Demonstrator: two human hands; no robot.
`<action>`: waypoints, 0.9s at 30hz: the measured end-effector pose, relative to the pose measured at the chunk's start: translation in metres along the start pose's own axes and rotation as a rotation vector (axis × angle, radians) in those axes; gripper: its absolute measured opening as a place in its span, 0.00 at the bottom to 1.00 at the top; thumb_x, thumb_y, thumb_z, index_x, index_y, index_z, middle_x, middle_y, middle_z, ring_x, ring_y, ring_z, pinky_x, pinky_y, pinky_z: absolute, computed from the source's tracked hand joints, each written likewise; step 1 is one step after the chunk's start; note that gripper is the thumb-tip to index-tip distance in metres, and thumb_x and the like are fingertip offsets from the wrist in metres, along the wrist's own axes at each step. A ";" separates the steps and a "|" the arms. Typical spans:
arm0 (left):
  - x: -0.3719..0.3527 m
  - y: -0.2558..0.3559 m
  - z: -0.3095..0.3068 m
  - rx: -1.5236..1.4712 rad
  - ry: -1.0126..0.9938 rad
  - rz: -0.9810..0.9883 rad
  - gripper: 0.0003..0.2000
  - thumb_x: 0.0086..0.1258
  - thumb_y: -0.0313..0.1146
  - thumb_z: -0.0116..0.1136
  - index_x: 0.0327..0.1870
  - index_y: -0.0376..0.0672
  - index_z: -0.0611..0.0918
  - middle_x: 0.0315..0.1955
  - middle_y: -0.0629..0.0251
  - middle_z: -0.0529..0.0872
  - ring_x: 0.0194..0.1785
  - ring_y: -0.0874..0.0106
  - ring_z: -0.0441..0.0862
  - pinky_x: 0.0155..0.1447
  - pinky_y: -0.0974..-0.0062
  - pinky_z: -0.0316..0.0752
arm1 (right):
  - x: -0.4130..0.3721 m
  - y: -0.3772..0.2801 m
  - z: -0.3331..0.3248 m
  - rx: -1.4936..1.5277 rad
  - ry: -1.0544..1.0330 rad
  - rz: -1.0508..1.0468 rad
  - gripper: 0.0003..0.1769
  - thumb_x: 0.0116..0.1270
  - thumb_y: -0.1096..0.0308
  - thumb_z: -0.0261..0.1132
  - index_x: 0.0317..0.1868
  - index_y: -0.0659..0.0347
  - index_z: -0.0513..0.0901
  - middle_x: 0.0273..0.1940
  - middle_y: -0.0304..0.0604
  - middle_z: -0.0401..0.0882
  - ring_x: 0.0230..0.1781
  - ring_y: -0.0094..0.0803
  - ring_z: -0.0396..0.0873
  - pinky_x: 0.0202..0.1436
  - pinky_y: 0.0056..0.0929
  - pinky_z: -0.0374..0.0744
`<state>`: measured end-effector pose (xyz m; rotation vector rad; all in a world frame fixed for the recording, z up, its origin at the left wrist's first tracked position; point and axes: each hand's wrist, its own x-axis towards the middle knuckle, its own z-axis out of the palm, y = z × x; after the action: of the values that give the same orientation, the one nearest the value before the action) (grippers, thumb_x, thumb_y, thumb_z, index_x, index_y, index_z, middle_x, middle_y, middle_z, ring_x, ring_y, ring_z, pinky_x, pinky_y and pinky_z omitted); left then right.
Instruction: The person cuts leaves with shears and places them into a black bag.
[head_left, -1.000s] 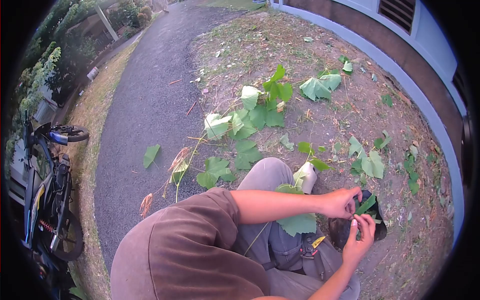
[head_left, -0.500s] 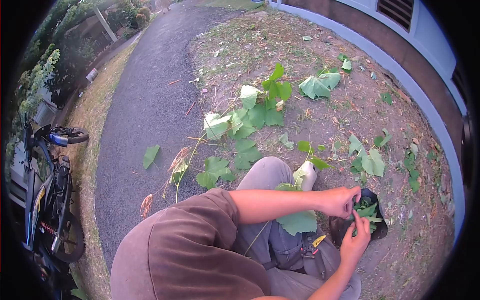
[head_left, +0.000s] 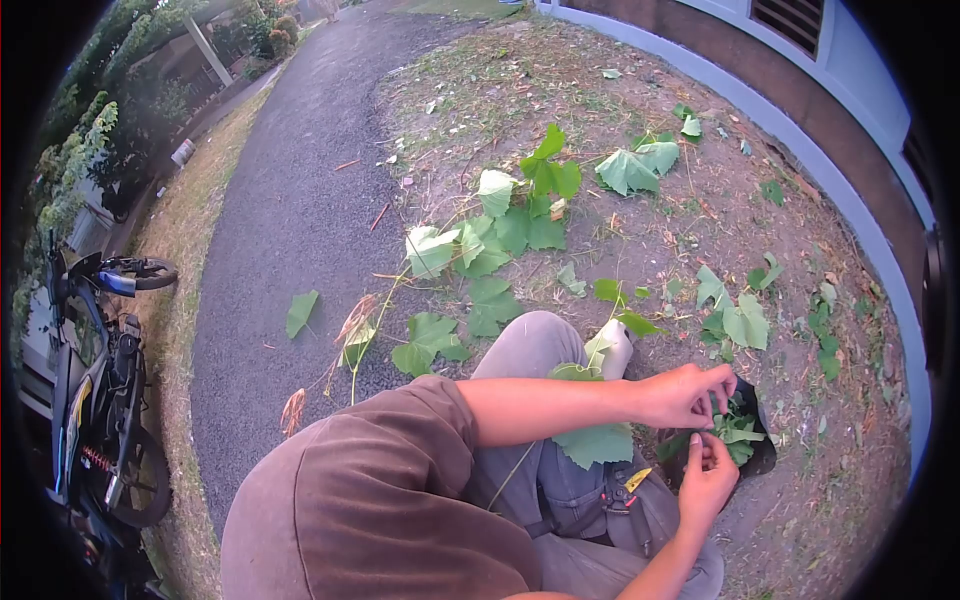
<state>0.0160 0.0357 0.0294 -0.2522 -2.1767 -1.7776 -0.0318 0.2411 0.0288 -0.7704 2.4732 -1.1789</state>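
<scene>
My left hand [head_left: 690, 396] reaches across from the left, fingers bent and drawn together near the fingertips of my right hand [head_left: 710, 474]. The right fingers are pinched on what looks like a small green leaf [head_left: 676, 443], partly hidden by the hand. Whatever the left fingertips hold is too small to make out. Just beyond both hands sits a dark bag [head_left: 764, 458] on the ground, its mouth open, with torn green leaves [head_left: 740, 432] inside. A broad lobed leaf [head_left: 597, 444] rests on my legs, below the left forearm.
Cut vine stems with large leaves [head_left: 485, 245] lie ahead on the dirt and path edge. More leaves [head_left: 745, 322] are beyond the bag. An asphalt path [head_left: 290, 190] runs at left, with a motorcycle [head_left: 105, 390] beyond it. A building wall [head_left: 860, 190] curves along the right.
My left hand has shifted slightly right, over the bag's mouth, and its fingers have lifted. My right fingers have drawn back a little to the left and down, away from the leaves in the bag.
</scene>
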 end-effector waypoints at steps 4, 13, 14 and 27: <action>-0.002 0.010 0.005 -0.196 0.016 -0.076 0.26 0.66 0.18 0.71 0.58 0.38 0.67 0.53 0.51 0.90 0.46 0.67 0.94 0.45 0.70 0.91 | 0.000 0.001 0.005 0.378 0.007 0.028 0.11 0.79 0.70 0.68 0.50 0.71 0.87 0.31 0.37 0.83 0.27 0.19 0.76 0.32 0.24 0.76; 0.001 -0.024 0.022 -0.680 -0.051 -0.203 0.23 0.72 0.21 0.70 0.60 0.41 0.70 0.56 0.49 0.90 0.52 0.69 0.91 0.52 0.70 0.89 | 0.002 -0.002 0.007 0.768 0.154 0.180 0.13 0.80 0.64 0.69 0.42 0.68 0.86 0.32 0.36 0.81 0.31 0.22 0.81 0.40 0.25 0.86; 0.001 -0.021 0.018 -0.711 -0.060 -0.249 0.22 0.73 0.21 0.69 0.61 0.42 0.70 0.54 0.50 0.90 0.54 0.68 0.91 0.54 0.67 0.89 | 0.002 -0.009 0.005 0.738 0.132 0.185 0.12 0.80 0.66 0.69 0.43 0.69 0.87 0.34 0.38 0.84 0.33 0.22 0.81 0.41 0.26 0.86; 0.007 -0.011 0.006 -0.411 0.018 -0.358 0.24 0.66 0.18 0.76 0.57 0.38 0.73 0.46 0.56 0.91 0.49 0.71 0.92 0.57 0.74 0.87 | 0.006 0.013 -0.011 0.764 0.058 0.096 0.12 0.74 0.76 0.73 0.55 0.72 0.88 0.45 0.43 0.91 0.44 0.25 0.89 0.50 0.24 0.88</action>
<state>0.0049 0.0388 0.0203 0.0706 -1.9132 -2.4083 -0.0465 0.2510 0.0257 -0.3884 1.8155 -1.9261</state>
